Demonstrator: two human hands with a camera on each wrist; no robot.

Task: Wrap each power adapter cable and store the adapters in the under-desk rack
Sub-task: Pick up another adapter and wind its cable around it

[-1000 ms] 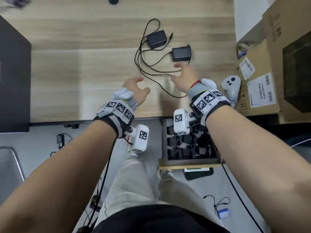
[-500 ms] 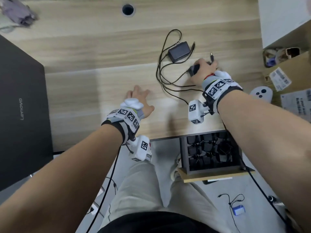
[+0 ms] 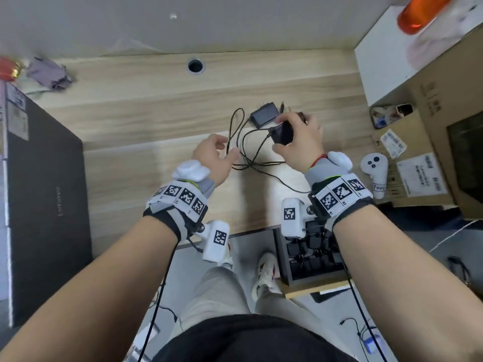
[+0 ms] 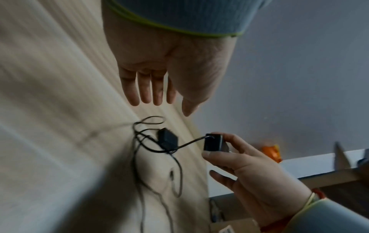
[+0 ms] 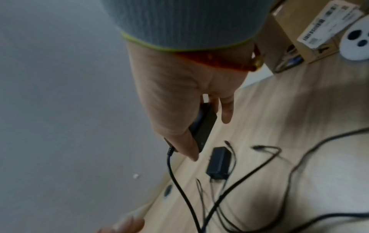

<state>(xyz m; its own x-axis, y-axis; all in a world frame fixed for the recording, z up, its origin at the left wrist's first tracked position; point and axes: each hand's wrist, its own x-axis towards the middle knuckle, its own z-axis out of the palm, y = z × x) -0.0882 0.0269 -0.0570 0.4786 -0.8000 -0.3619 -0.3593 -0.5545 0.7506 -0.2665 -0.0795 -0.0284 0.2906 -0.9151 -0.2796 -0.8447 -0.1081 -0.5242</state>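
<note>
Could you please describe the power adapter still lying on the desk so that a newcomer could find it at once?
On the wooden desk, look below the round cable hole. The black adapter lies flat among loose cables; unlike its twin, gripped by the right hand, nobody holds it.

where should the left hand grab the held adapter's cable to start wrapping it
Pinch the cable just where it leaves the adapter, coming from the left side. The right hand grips the adapter lifted off the desk, so that first stretch hangs free in the air, clear of the tangle lower down. The left hand is open close by.
</note>
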